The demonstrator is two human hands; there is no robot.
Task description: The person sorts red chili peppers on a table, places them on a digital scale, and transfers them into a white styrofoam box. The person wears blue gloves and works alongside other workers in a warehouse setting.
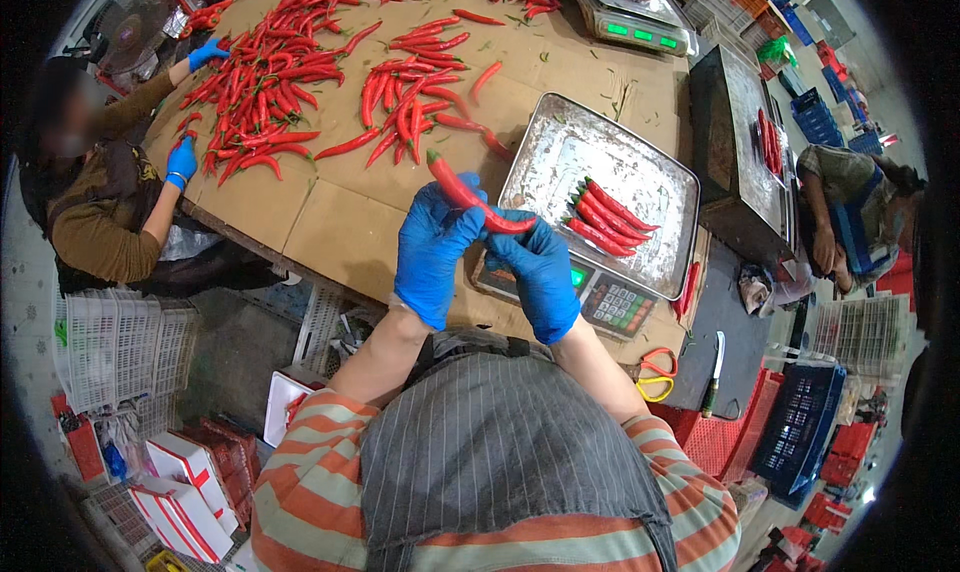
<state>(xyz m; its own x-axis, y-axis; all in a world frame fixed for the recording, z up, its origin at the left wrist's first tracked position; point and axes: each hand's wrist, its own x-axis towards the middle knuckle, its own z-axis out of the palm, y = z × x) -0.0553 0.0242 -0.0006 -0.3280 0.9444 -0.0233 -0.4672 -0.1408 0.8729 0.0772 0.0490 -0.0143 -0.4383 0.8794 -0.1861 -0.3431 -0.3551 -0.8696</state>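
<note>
A large red chili pepper [462, 192] with a green stem end is held in front of me between both hands. My left hand [432, 247], in a blue glove, is closed round its middle. The gloved fingers of my right hand [540, 272] pinch its lower tip. Just to the right, a metal tray [570, 137] rests on a digital scale [618, 307] and carries several red chilies [608, 217] side by side. Beyond my hands, a loose pile of chilies [408, 97] lies on the cardboard-covered table [335, 222].
A bigger chili heap [265, 92] spreads at the left, where a co-worker's blue-gloved hands [181, 160] touch it. A second scale [635, 22] stands at the back. Scissors [655, 372] and a knife [714, 372] lie at the right edge. Another person [850, 207] is at the far right.
</note>
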